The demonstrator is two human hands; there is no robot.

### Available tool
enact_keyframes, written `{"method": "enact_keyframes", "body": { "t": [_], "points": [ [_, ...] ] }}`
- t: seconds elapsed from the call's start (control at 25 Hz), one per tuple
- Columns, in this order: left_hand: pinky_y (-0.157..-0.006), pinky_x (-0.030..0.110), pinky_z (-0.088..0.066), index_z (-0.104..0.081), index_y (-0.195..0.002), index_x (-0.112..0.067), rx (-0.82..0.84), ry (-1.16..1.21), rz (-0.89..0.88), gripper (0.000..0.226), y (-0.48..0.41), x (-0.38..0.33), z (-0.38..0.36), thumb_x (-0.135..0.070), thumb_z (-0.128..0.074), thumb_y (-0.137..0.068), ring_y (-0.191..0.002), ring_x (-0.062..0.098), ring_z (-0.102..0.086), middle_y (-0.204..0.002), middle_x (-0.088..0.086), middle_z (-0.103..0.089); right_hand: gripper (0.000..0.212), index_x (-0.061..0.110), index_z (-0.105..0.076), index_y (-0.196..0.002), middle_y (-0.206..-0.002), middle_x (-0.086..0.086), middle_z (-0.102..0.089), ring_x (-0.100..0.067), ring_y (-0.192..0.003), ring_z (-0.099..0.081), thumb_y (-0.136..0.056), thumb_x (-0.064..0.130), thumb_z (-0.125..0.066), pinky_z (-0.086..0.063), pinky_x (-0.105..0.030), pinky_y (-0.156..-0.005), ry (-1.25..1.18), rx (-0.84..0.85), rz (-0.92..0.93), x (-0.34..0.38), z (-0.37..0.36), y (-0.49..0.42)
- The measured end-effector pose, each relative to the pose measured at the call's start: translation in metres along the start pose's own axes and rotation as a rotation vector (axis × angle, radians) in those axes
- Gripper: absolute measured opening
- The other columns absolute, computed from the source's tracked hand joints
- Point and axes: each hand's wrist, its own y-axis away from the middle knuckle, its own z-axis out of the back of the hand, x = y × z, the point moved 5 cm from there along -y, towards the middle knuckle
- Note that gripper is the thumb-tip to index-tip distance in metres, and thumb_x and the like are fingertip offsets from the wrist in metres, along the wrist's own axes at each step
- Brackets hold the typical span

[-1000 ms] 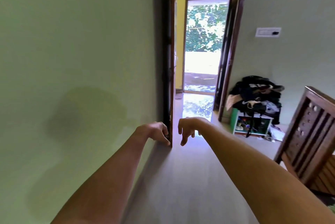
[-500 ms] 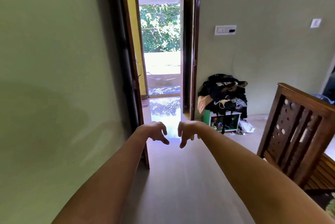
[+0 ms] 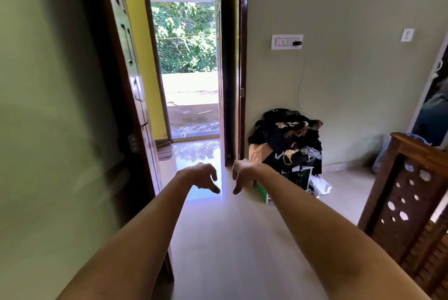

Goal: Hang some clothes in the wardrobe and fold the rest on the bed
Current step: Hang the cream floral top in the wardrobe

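Note:
A heap of mostly dark clothes (image 3: 289,139) is piled on a small green and white rack (image 3: 299,177) against the far wall, right of the doorway. Both my arms stretch forward over the pale floor. My left hand (image 3: 202,177) and my right hand (image 3: 241,173) hang side by side with fingers drooping loosely, holding nothing. The right hand is just left of the pile, well short of it. A wooden bed frame end (image 3: 409,193) stands at the right edge. No wardrobe interior is plainly visible.
An open dark wooden door (image 3: 132,96) stands along the left wall. The doorway (image 3: 189,69) leads to a yellow hallway and a bright outside opening. A switch plate (image 3: 286,41) is on the wall above the pile. A white plastic bag (image 3: 320,184) lies beside the rack.
My view has swung to the right, so the door and doorway slid left and more of the right wall and bed frame came into sight. Both hands stay loose and empty.

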Motion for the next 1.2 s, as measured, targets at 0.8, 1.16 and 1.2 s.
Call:
{"method": "enact_keyframes", "body": {
  "t": [0.8, 1.16, 1.2],
  "points": [
    [-0.088, 0.030, -0.047, -0.061, -0.120, -0.012, 0.156, -0.282, -0.464, 0.047, -0.557, -0.195, 0.097, -0.036, -0.071, -0.081, -0.099, 0.024, -0.063, -0.116, 0.008, -0.066, 0.049, 0.003, -0.057, -0.118, -0.095, -0.011, -0.062, -0.018, -0.066, -0.057, -0.079, 0.025, -0.077, -0.041, -0.022, -0.041, -0.104, -0.098, -0.481, -0.332, 0.238, -0.342],
    [-0.051, 0.019, -0.037, -0.057, -0.120, -0.003, 0.257, -0.303, -0.624, 0.049, -0.766, -0.386, 0.095, -0.035, -0.068, -0.085, -0.059, 0.015, -0.051, -0.089, 0.012, -0.064, 0.051, 0.000, -0.055, -0.119, -0.101, -0.012, -0.060, -0.026, -0.080, -0.061, -0.081, 0.026, -0.076, -0.043, -0.027, -0.045, -0.180, -0.090, -0.659, -0.568, 0.343, -0.413],
    [-0.054, 0.021, -0.039, -0.057, -0.119, -0.002, 0.254, -0.294, -0.644, 0.049, -0.788, -0.413, 0.098, -0.035, -0.068, -0.084, -0.061, 0.017, -0.051, -0.090, 0.012, -0.064, 0.049, -0.001, -0.055, -0.116, -0.099, -0.012, -0.059, -0.025, -0.077, -0.061, -0.081, 0.025, -0.076, -0.043, -0.027, -0.045, -0.191, -0.099, -0.681, -0.596, 0.359, -0.417]
  ]
}}
